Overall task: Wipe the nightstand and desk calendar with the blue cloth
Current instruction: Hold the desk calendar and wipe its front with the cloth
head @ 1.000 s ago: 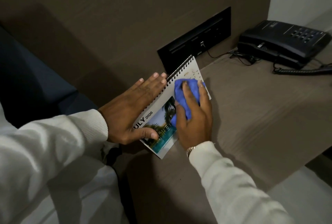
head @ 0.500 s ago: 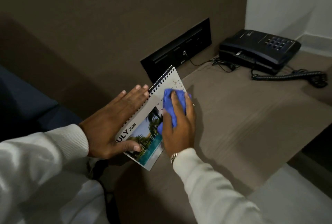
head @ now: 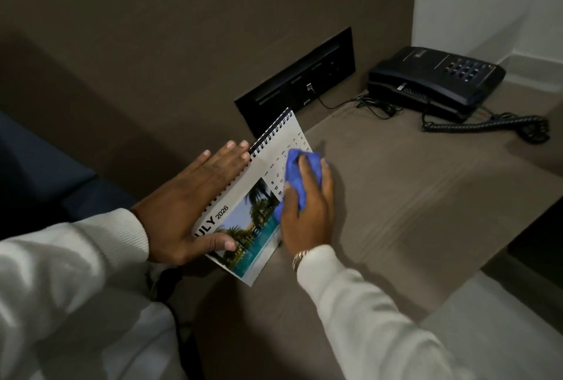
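Observation:
A spiral-bound desk calendar showing JULY 2026 and a palm-tree photo stands tilted at the left end of the brown nightstand. My left hand lies flat over its spiral edge, thumb on the front page, holding it steady. My right hand presses the bunched blue cloth against the date grid on the calendar's right side. Part of the dates is hidden under the cloth and fingers.
A black desk phone with a coiled cord sits at the nightstand's far right corner. A black socket panel is set in the brown wall panel behind the calendar. A dark blue cushion lies to the left.
My right hand with the cloth has slid toward the calendar's right edge, uncovering more of the date grid. The left hand keeps its hold. The camera view has shifted.

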Available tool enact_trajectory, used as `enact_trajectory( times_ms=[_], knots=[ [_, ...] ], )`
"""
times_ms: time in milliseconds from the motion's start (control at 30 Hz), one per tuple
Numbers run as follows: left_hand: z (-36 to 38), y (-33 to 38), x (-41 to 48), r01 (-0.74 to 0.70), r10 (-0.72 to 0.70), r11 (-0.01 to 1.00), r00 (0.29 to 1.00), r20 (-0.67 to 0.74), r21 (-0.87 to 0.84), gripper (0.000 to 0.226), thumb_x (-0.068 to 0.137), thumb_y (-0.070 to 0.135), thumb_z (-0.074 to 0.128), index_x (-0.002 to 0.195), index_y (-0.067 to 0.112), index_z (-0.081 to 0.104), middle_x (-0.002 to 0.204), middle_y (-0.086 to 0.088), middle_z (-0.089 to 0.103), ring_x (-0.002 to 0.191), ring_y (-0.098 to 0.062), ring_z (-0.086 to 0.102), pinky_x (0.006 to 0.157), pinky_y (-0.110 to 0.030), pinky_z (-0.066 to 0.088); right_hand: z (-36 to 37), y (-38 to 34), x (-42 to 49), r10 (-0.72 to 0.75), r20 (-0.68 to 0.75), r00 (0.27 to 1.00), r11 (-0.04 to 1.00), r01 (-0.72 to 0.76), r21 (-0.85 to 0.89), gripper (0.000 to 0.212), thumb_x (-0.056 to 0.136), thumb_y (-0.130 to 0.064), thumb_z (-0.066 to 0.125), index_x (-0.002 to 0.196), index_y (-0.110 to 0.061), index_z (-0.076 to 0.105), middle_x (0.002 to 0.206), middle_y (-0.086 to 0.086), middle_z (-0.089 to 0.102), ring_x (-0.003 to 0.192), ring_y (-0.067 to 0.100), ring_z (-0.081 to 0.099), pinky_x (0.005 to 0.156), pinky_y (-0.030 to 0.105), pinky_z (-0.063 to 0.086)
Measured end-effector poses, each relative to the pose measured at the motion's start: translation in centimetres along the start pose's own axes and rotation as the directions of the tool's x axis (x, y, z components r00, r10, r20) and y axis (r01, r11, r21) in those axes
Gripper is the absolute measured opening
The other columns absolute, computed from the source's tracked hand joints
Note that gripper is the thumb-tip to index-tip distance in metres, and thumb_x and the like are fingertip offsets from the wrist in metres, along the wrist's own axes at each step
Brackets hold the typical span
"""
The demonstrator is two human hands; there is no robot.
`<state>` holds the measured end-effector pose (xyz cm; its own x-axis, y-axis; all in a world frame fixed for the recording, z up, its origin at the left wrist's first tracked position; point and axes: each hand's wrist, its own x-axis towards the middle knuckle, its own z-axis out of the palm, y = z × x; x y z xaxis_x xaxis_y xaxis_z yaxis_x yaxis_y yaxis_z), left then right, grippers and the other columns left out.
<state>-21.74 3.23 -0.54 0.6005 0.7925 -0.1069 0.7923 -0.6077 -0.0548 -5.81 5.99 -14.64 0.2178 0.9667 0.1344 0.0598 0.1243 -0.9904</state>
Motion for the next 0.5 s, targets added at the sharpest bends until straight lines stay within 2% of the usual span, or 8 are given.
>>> enact_trajectory(
  times_ms=[133,233,300,367,433,500],
  knots=[
    [0.3,0.0,-0.1,-0.013,0.013,1.000,1.000,-0.016,-0.008,0.104,0.081,0.073,0.041,0.154,0.010,0.003,0.166,-0.006,0.002,0.153,-0.021,-0.001,0.123,-0.048,0.010,0.8,-0.3,-4.5,-0.164,0.061,0.985,0.984,0.159,0.075,0.054,0.091,-0.026,0.048,0.139,-0.047,0.032,0.159,-0.007,0.012,0.145,0.010,0.014,0.113,0.038,0.033],
    [0.4,0.1,0.0,-0.019,0.018,1.000,0.999,-0.027,-0.013,0.104,0.081,0.073,0.041,0.154,0.009,0.004,0.165,-0.007,0.003,0.153,-0.021,0.000,0.122,-0.044,0.007,1.1,-1.2,-2.7,-0.235,-0.013,0.972,0.965,0.235,0.117,0.051,0.090,-0.018,0.052,0.137,-0.036,0.043,0.154,-0.009,0.019,0.145,0.014,0.018,0.113,0.038,0.032],
    [0.4,0.1,0.1,-0.008,0.008,1.000,0.999,-0.032,-0.013,0.104,0.081,0.074,0.041,0.154,0.009,0.005,0.165,-0.007,0.004,0.153,-0.021,0.000,0.123,-0.047,0.009,1.0,-1.4,-0.4,-0.183,-0.095,0.978,0.974,0.194,0.120,0.049,0.088,-0.009,0.054,0.134,-0.028,0.050,0.154,-0.001,0.027,0.143,0.017,0.024,0.111,0.038,0.036],
    [0.3,0.1,0.0,-0.004,0.003,1.000,0.999,-0.036,-0.015,0.105,0.081,0.074,0.040,0.154,0.008,0.006,0.165,-0.008,0.004,0.153,-0.022,0.001,0.122,-0.051,0.012,0.9,-1.2,0.3,-0.038,-0.148,0.988,0.988,0.059,0.143,0.047,0.089,-0.006,0.054,0.132,-0.025,0.052,0.155,0.004,0.028,0.142,0.020,0.027,0.108,0.042,0.040],
    [0.1,0.2,0.0,0.001,-0.001,1.000,1.000,-0.031,-0.017,0.105,0.081,0.073,0.041,0.153,0.006,0.007,0.165,-0.009,0.004,0.153,-0.023,0.000,0.122,-0.053,0.013,0.9,-0.7,-1.0,0.073,-0.136,0.988,0.988,-0.053,0.148,0.048,0.089,-0.003,0.055,0.132,-0.023,0.052,0.156,0.003,0.026,0.143,0.020,0.026,0.106,0.044,0.043],
    [0.1,0.3,0.1,0.007,-0.008,1.000,1.000,-0.019,-0.023,0.106,0.080,0.073,0.042,0.153,0.005,0.007,0.165,-0.010,0.004,0.153,-0.023,0.000,0.122,-0.054,0.013,1.1,-0.4,-3.4,0.069,-0.113,0.991,0.992,-0.056,0.115,0.048,0.088,-0.001,0.056,0.131,-0.021,0.054,0.156,0.005,0.028,0.142,0.021,0.027,0.105,0.044,0.044]
  ],
)
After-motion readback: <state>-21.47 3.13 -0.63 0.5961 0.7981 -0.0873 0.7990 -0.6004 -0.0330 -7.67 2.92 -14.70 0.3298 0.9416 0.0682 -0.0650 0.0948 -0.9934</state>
